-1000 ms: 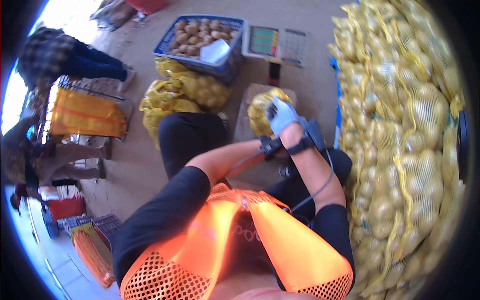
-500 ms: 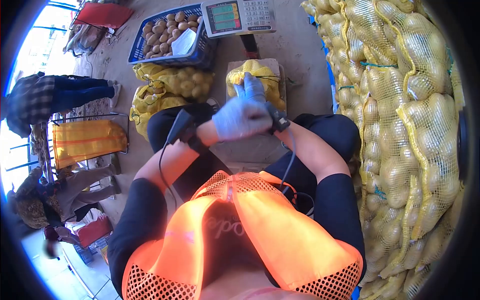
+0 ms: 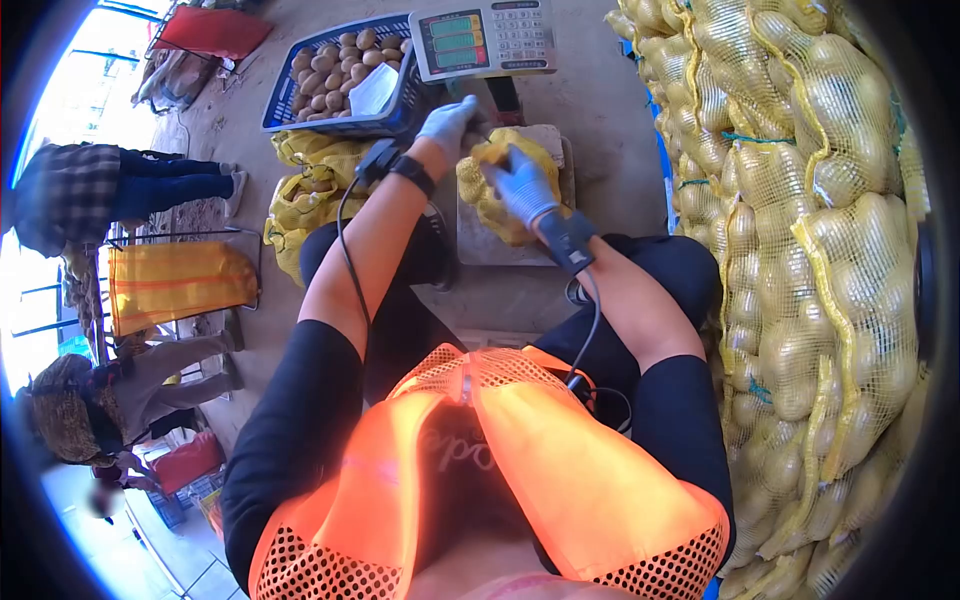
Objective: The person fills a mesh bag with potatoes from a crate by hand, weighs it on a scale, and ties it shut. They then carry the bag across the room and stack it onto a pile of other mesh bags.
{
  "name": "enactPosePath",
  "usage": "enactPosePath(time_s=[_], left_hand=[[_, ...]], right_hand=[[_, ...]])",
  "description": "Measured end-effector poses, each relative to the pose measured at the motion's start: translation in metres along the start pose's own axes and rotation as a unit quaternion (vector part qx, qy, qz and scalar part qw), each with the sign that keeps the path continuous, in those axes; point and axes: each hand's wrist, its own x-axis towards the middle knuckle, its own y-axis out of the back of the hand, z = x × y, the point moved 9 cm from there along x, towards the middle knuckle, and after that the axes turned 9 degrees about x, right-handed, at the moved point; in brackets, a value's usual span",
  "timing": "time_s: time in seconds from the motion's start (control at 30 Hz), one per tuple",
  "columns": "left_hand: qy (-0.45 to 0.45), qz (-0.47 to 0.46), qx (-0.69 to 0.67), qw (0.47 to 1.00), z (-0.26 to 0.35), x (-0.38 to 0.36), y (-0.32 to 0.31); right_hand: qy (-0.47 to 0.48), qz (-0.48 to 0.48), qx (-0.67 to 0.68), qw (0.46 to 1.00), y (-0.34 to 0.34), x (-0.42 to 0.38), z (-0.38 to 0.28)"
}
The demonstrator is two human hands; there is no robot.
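A yellow mesh bag of potatoes (image 3: pixel 478 205) sits on the scale platform (image 3: pixel 480 245) between my knees. My right hand (image 3: pixel 525 188), in a pale work glove, is closed on the bunched top of that bag. Just beyond the bag, to its left, my gloved left hand (image 3: pixel 448 125) is raised with its fingers drawn together. Something small and brownish shows beside those fingers, and I cannot tell what it is. The scale's display panel (image 3: pixel 483 42) stands above both hands, with green readouts and a keypad.
A blue crate of potatoes (image 3: pixel 290 120) rests on yellow mesh bags (image 3: pixel 290 215) at my left. Filled mesh sacks (image 3: pixel 785 270) are stacked high along my right. Two people (image 3: pixel 70 190) stand at the far left, near an orange-yellow sheet on a frame (image 3: pixel 180 285).
My hands, together over the near side of the bag before, have separated. The left has moved away from me, up past the bag; the right has come to grip the bag's top.
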Motion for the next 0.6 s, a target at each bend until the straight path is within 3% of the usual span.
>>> enactPosePath(time_s=[0.03, 0.07, 0.1, 0.17, 0.2, 0.23, 0.27, 0.3, 0.37, 0.4, 0.43, 0.5, 0.53, 0.6], left_hand=[[0.040, 0.024, -0.113, 0.992, -0.009, -0.006, 0.011], [0.010, 0.028, -0.149, 0.988, -0.016, -0.017, 0.010], [0.010, 0.012, -0.096, 0.995, -0.029, -0.026, 0.014], [-0.123, 0.060, -0.008, 0.991, -0.024, -0.048, 0.004], [-0.237, 0.072, 0.079, 0.966, -0.024, -0.056, -0.013], [-0.345, 0.087, 0.164, 0.920, -0.014, -0.080, -0.032], [-0.340, 0.089, 0.417, 0.838, -0.018, -0.094, -0.043], [-0.338, 0.094, 0.416, 0.839, 0.002, -0.107, -0.046], [-0.402, 0.083, 0.580, 0.704, 0.037, -0.132, -0.079], [-0.439, 0.109, 0.516, 0.727, 0.052, -0.135, -0.078], [-0.423, 0.129, 0.546, 0.711, 0.059, -0.125, -0.075], [-0.474, 0.166, 0.546, 0.671, 0.074, -0.107, -0.065], [-0.472, 0.168, 0.544, 0.673, 0.064, -0.076, -0.054], [-0.307, 0.075, 0.403, 0.859, 0.034, -0.002, -0.026]], right_hand=[[-0.146, -0.016, 0.254, 0.956, 0.001, 0.002, 0.019], [-0.230, -0.016, 0.394, 0.890, 0.004, 0.002, 0.039], [-0.296, 0.012, 0.509, 0.808, 0.001, 0.002, 0.054], [-0.319, 0.024, 0.572, 0.755, 0.000, -0.004, 0.036], [-0.322, 0.026, 0.569, 0.756, 0.003, -0.005, 0.029], [-0.305, -0.007, 0.607, 0.734, -0.001, -0.003, 0.016], [-0.288, -0.042, 0.644, 0.707, -0.007, 0.001, 0.007], [-0.292, -0.045, 0.643, 0.707, -0.008, 0.004, 0.015], [-0.281, -0.197, 0.599, 0.724, -0.020, 0.005, 0.020], [-0.281, -0.092, 0.469, 0.832, -0.009, 0.002, 0.015], [-0.285, -0.093, 0.467, 0.832, -0.009, 0.003, 0.022], [-0.221, -0.068, 0.201, 0.952, 0.011, 0.014, 0.041], [-0.197, -0.065, 0.148, 0.967, 0.016, 0.011, 0.022], [-0.176, -0.098, 0.115, 0.973, 0.014, 0.003, -0.002]])
